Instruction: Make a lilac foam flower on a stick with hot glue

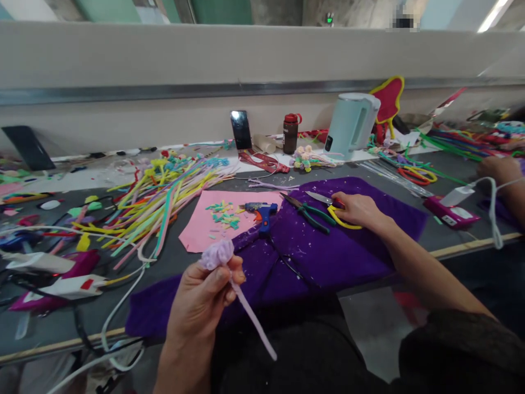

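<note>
Between the thumb and fingers of my left hand (207,287) is a lilac pipe-cleaner flower (217,253), its fuzzy stem (255,323) slanting down to the right. My right hand (356,210) is closed around the red and yellow handles of scissors (343,220), which lie on the purple cloth with blades toward the back left. Pliers with green handles (309,213) rest just left of the scissors. A blue hot glue gun (264,212) sits across the edge of a pink sheet (199,219), beside a scatter of short cut pipe-cleaner pieces (225,219).
Loose pipe cleaners (143,213) spread over the left. Behind stand a phone (240,129), a dark bottle (290,135) and a light-blue kettle (348,126). Power strips (61,284) with cables lie front left; another (451,212) is at right, near another person's hand (500,174). Purple cloth (328,257) covers the front.
</note>
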The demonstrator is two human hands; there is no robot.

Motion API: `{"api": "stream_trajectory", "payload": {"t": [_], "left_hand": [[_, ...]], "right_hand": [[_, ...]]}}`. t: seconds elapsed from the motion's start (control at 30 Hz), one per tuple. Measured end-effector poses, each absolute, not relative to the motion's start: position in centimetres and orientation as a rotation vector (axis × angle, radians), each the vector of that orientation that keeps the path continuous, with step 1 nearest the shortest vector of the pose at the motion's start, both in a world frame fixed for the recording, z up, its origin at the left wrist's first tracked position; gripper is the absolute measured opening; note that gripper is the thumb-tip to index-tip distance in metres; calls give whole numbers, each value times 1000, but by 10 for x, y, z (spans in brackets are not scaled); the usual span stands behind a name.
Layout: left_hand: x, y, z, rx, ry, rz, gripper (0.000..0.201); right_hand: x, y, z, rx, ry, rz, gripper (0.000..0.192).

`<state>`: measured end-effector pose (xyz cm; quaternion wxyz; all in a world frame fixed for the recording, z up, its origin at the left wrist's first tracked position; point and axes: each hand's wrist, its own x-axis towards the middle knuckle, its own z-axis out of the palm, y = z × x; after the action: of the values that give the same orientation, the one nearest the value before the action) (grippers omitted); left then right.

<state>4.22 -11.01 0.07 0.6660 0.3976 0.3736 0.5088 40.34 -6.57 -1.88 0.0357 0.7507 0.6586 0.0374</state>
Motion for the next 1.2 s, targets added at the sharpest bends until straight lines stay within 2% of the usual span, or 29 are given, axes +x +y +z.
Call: {"api": "stream_trajectory", "payload": {"t": [0.4,0.57,0.6,0.67,0.73,0.87,0.97,1.1,1.2], "left_hand": [[45,-109,-11,902,1002,1088,21],[48,-106,-22,967,982,1076,17],[49,-106,-24,997,974,1065,16],[52,-108,-28,1073,970,1036,15],[55,-111,-30,1175,980,1012,15],[58,-116,-27,1481,1039,1011,8],[61,-117,-23,1723,1072,1017,6],[67,-117,-24,1896,1094,1030,8],[72,-117,-27,1956,1119,1036,10]], "right_hand": [[397,-69,-16,2176,1943,185,44],[384,-87,-8,2344,2161,333,42],[375,-92,-5,2375,2343,209,40],[350,-101,0,2207,2814,-419,35],[321,-106,3,1841,3008,-1025,37],[273,-102,-2,1267,3158,-1550,60],[258,-97,-11,1126,3293,-1563,63],[256,-97,-18,1124,3485,-1344,57],[257,-98,-19,1036,3565,-1310,51]]}}
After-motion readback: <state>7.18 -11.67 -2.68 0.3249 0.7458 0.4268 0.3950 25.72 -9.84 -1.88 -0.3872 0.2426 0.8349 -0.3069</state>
